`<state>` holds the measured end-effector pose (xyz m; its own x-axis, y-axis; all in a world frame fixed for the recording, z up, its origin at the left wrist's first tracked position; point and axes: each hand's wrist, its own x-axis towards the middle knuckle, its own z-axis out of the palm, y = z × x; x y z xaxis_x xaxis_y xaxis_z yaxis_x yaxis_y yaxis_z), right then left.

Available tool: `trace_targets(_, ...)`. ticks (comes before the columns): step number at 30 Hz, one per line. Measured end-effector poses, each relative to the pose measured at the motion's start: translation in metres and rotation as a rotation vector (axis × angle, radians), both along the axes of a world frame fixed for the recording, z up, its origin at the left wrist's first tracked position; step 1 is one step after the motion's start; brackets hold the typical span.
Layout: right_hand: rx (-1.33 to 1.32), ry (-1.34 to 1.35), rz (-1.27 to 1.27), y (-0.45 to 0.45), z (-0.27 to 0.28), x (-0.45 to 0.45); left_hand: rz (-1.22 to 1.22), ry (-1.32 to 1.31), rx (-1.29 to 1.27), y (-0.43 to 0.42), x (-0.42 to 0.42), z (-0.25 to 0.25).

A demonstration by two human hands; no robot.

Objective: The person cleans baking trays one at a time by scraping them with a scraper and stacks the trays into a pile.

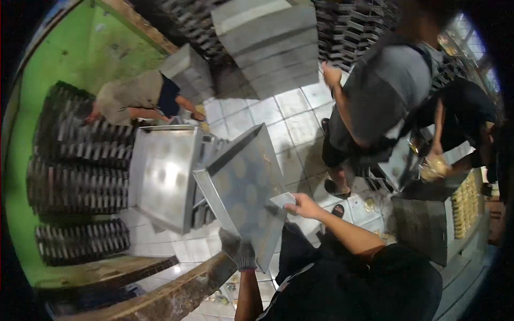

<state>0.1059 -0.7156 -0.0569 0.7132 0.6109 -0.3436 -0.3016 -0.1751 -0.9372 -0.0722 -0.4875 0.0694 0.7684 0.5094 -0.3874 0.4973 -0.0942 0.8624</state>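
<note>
Fingers and thumb of the right hand (305, 206) are pinched together on a flat pale piece (280, 199), near the middle of the frame, with next to no gap between them. That piece lies against the right-hand edge of a metal tray (246, 187), which sits tilted in the center of the frame, its inner face marked with faint round patches. Below, the left hand (243, 253), in a dark grey glove, has hold of the tray at its lower left corner; it is dark there, and how tightly those fingers bend I can't tell.

Just left of center, a second tray (165, 174) stands on its side, with more metalwork behind it. Stacks of dark trays (80, 184) line the left of the frame against a green wall (56, 61). At the upper left, a person in a tan shirt (131, 93) bends low. Toward the upper right stands a person in a grey shirt (393, 88), and at the far right a person in black (466, 115) has a hand at a yellowish bundle (435, 167), too blurred to make out. White floor tiles (294, 101) run between them.
</note>
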Motion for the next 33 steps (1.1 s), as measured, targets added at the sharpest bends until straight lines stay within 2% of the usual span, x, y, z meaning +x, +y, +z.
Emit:
trace_targets(2,0.050,-0.175,-0.050,-0.003,0.046,0.012,-0.020,0.010,0.061,-0.014,-0.015,0.033)
trace_targets(3,0.079,-0.191,-0.052,-0.004,0.070,0.019,-0.030,0.018,0.091,-0.022,-0.018,0.048)
trace_targets(5,0.235,-0.195,-0.220,0.002,0.110,0.030,-0.063,0.037,0.153,-0.034,-0.017,0.077)
trace_targets(8,0.280,-0.362,-0.343,0.013,0.122,0.053,-0.130,0.100,0.309,-0.057,-0.005,0.118)
trace_targets(9,0.292,-0.366,-0.362,0.022,0.134,0.058,-0.133,0.114,0.447,-0.067,0.005,0.134)
trace_targets(11,0.410,-0.393,-0.469,0.043,0.161,0.067,-0.028,-0.044,0.825,-0.095,0.031,0.177)
trace_targets(12,0.354,-0.401,-0.557,0.058,0.147,0.073,0.096,-0.346,0.984,-0.114,0.046,0.203)
trace_targets(14,0.451,-0.367,-0.473,0.064,0.161,0.087,0.101,-0.408,1.026,-0.113,0.051,0.213)
trace_targets(16,0.452,-0.318,-0.452,0.058,0.204,0.085,0.134,-0.468,1.065,-0.109,0.054,0.226)
trace_targets(18,0.453,-0.268,-0.407,0.071,0.225,0.090,0.193,-0.448,0.880,-0.101,0.056,0.246)
trace_targets(20,0.484,-0.672,-0.642,0.118,0.234,0.091,0.176,-0.548,0.973,-0.046,0.044,0.232)
trace_targets(22,0.434,-0.740,-0.537,0.140,0.277,0.089,0.323,-0.676,0.684,-0.005,0.040,0.219)
trace_targets(23,0.462,-0.820,-0.404,0.156,0.291,0.096,0.365,-0.656,0.673,0.013,0.036,0.219)
trace_targets(24,0.373,-0.930,-0.320,0.172,0.313,0.097,0.441,-0.786,0.483,0.029,0.036,0.226)
trace_targets(25,0.507,-0.803,-0.196,0.195,0.327,0.102,0.514,-0.921,0.292,0.048,0.037,0.231)
trace_targets(26,0.500,-0.808,-0.159,0.212,0.338,0.106,0.552,-0.923,0.284,0.072,0.034,0.231)
trace_targets(28,0.738,-0.741,-0.313,0.245,0.359,0.108,0.588,-0.966,-0.089,0.128,0.028,0.225)
trace_targets(29,0.718,-0.699,-0.334,0.244,0.372,0.108,0.615,-0.970,-0.095,0.157,0.030,0.218)
trace_targets(31,0.760,-0.590,-0.397,0.229,0.368,0.109,0.941,-0.920,-0.378,0.208,0.035,0.202)
trace_targets(32,0.822,-0.523,-0.438,0.219,0.358,0.107,0.805,-0.977,-0.555,0.223,0.037,0.200)
trace_targets(33,0.722,-0.572,-0.463,0.208,0.351,0.103,0.756,-0.939,-0.553,0.240,0.042,0.197)
